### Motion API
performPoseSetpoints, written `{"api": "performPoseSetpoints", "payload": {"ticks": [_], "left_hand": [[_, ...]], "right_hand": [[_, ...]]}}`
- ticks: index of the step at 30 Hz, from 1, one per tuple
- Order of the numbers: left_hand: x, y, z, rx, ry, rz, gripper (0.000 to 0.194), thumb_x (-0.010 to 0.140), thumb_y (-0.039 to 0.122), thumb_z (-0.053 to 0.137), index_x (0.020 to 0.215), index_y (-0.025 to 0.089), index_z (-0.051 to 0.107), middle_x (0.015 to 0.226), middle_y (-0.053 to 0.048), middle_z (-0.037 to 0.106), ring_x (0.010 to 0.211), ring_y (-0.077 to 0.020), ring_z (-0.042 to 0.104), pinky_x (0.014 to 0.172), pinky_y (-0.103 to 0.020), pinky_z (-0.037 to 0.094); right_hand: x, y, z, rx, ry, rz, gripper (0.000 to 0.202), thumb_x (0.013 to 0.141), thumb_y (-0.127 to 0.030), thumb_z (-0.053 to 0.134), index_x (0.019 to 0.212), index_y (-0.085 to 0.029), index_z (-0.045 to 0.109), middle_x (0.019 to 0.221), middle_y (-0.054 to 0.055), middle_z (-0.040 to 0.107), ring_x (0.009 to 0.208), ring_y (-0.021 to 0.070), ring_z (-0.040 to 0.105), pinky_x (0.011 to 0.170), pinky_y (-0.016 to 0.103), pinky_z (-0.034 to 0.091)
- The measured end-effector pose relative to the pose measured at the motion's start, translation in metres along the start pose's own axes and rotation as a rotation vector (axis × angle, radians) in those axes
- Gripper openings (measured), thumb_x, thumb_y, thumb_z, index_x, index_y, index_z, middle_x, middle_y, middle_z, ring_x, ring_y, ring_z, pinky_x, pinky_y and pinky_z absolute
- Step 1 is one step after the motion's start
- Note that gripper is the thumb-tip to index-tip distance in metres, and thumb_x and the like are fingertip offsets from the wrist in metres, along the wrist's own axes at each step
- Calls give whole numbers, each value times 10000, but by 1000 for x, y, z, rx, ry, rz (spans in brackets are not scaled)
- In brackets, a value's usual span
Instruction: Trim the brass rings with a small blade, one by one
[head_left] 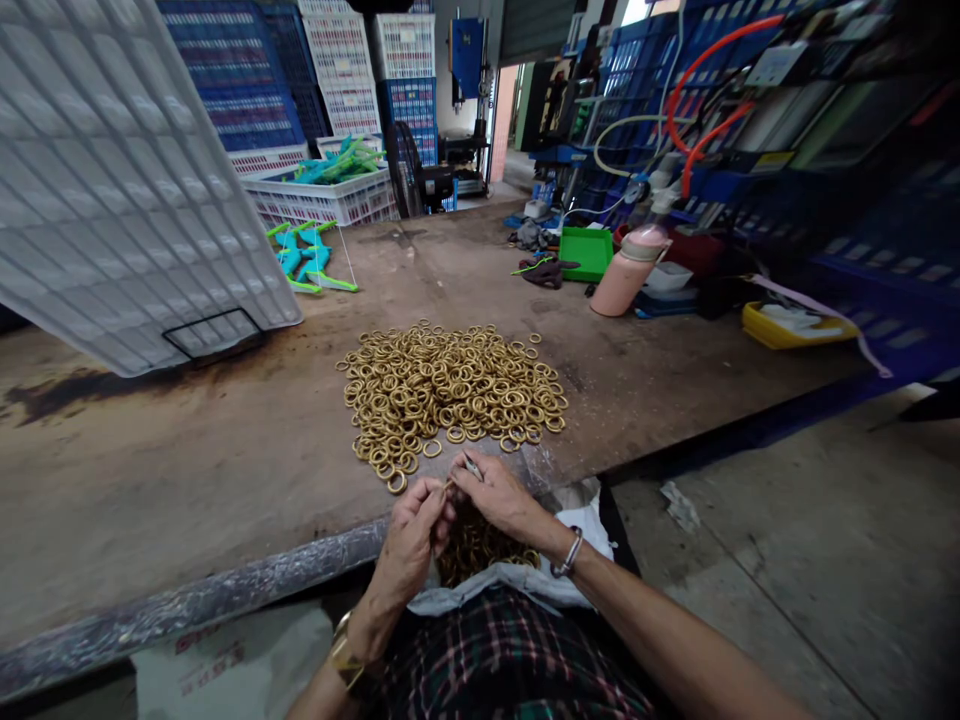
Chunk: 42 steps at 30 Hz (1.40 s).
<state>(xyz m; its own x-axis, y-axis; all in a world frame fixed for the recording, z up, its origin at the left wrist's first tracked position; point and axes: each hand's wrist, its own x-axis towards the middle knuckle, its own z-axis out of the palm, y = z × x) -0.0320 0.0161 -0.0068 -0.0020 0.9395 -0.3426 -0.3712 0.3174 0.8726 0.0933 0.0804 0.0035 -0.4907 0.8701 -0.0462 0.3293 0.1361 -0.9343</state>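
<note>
A heap of brass-coloured rings (450,385) lies on the table just beyond my hands. My left hand (416,525) is closed, thumb and fingers pinching what looks like one such ring, seen edge-on and mostly covered. Touching it from the right, my right hand (491,490) is closed around a small metal tool (471,466). Only the tool's grey tip shows, so its kind is unclear. Below both hands, a white sack (499,578) in my lap holds more rings (480,545).
At left a large white ribbed plastic panel (142,190) leans over the table (225,470). Behind stand a white crate (330,200) and teal-green plastic pieces (304,255). At right are a green tray (585,253), a pink bottle (630,270) and a yellow tray (795,330).
</note>
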Motion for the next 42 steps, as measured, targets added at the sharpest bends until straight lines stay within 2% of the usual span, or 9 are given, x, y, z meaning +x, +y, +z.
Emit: {"api": "performPoseSetpoints", "payload": {"ticks": [4, 9, 15, 21, 25, 30, 33, 37, 42], "left_hand": [[0, -1, -2, 39, 38, 14, 284, 762, 456, 554, 742, 185, 471, 590, 69, 472, 394, -25, 311, 357, -143, 217], [1, 0, -2, 115, 48, 31, 307, 768, 485, 530, 739, 184, 477, 538, 80, 419, 392, -30, 296, 364, -146, 217], [-1, 3, 0, 155, 75, 39, 341, 725, 514, 560, 729, 184, 472, 524, 84, 407, 393, -33, 289, 373, -152, 217], [-2, 2, 0, 207, 119, 101, 367, 710, 529, 563, 654, 183, 456, 470, 88, 378, 378, -39, 278, 368, -165, 219], [-11, -1, 0, 138, 140, 60, 374, 701, 530, 581, 638, 184, 455, 434, 95, 357, 351, -33, 269, 356, -164, 213], [-23, 4, 0, -132, 100, -13, 338, 678, 469, 647, 665, 180, 471, 536, 62, 484, 369, -27, 323, 355, -162, 246], [-20, 6, -3, -325, 164, -52, 334, 654, 433, 682, 678, 172, 475, 621, 35, 554, 442, -36, 415, 398, -151, 289], [-11, 6, -11, -452, 222, -129, 339, 603, 404, 725, 718, 162, 518, 640, 16, 591, 490, -56, 485, 439, -157, 327], [-3, 8, -19, -538, 170, -136, 286, 586, 303, 735, 782, 191, 559, 599, 35, 581, 445, -58, 467, 418, -164, 320]], "right_hand": [[-5, 4, 0, -245, 45, -57, 150, 831, -207, 378, 771, -180, 513, 610, -27, 489, 551, 103, 410, 550, 213, 285], [-13, 7, 3, -554, -81, -163, 140, 743, -104, 423, 811, -181, 518, 653, -4, 530, 583, 116, 418, 559, 236, 239], [-12, 2, 6, -701, -170, -114, 207, 734, -108, 404, 891, -161, 528, 749, 42, 606, 634, 141, 498, 570, 253, 248], [-10, -5, 10, -820, -191, -23, 239, 775, -136, 401, 984, -151, 517, 811, 80, 651, 673, 178, 580, 562, 263, 284], [-1, -4, 13, -882, -175, 31, 240, 778, -109, 398, 986, -143, 513, 860, 108, 657, 702, 197, 609, 568, 271, 325], [21, 3, 16, -908, -83, 55, 266, 801, -107, 384, 1047, -139, 478, 869, 99, 655, 748, 194, 611, 595, 271, 352], [31, 4, 22, -914, 1, 45, 231, 819, -184, 427, 1045, -156, 462, 910, 92, 651, 775, 199, 613, 599, 269, 359], [40, 4, 28, -915, 31, 19, 204, 818, -215, 457, 1019, -181, 460, 895, 72, 658, 766, 207, 621, 595, 273, 362], [43, 3, 26, -868, 46, 18, 199, 806, -226, 478, 996, -171, 470, 878, 67, 657, 774, 195, 618, 610, 263, 357]]}}
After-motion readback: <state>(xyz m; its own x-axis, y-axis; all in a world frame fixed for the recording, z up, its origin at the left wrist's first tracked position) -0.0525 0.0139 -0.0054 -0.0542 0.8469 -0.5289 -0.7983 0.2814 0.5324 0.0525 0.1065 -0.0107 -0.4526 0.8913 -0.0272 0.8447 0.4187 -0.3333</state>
